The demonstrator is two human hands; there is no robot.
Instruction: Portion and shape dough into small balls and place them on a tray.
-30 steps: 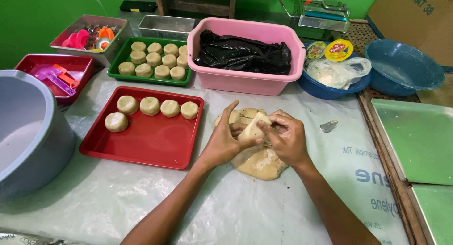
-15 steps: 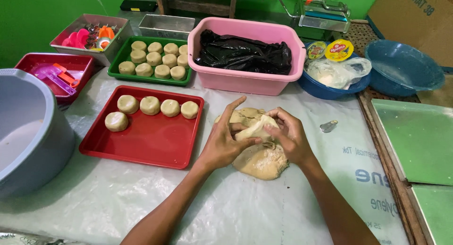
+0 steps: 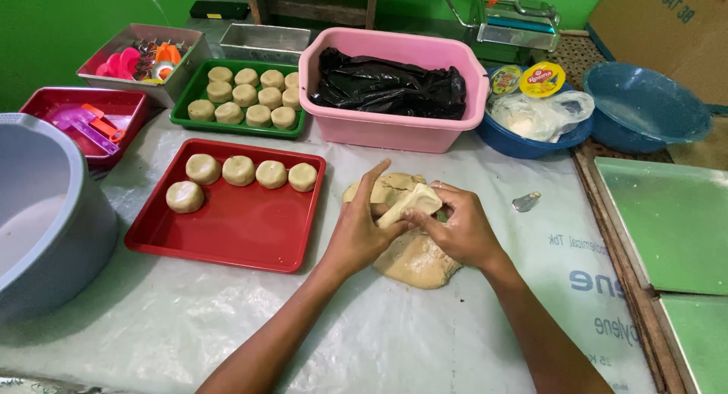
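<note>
A tan dough mass point(image 3: 415, 259) lies on the plastic-covered table. Both hands meet above it, gripping a small piece of dough point(image 3: 412, 203) pulled up from the mass. My left hand point(image 3: 361, 229) holds the piece from the left, index finger stretched out. My right hand point(image 3: 459, 227) pinches it from the right. To the left, a red tray point(image 3: 235, 231) carries several round dough pucks point(image 3: 240, 170) in a row along its far side.
A green tray of dough pucks point(image 3: 244, 97) sits behind the red one. A pink tub with a black bag point(image 3: 390, 87), blue bowls point(image 3: 644, 106), a grey basin point(image 3: 45, 212), red and grey trays of plastic tools point(image 3: 87, 121) and green boards point(image 3: 671, 223) ring the work area.
The hands have kept working the small piece, lifting and folding it slightly above the dough mass. Nothing else has moved.
</note>
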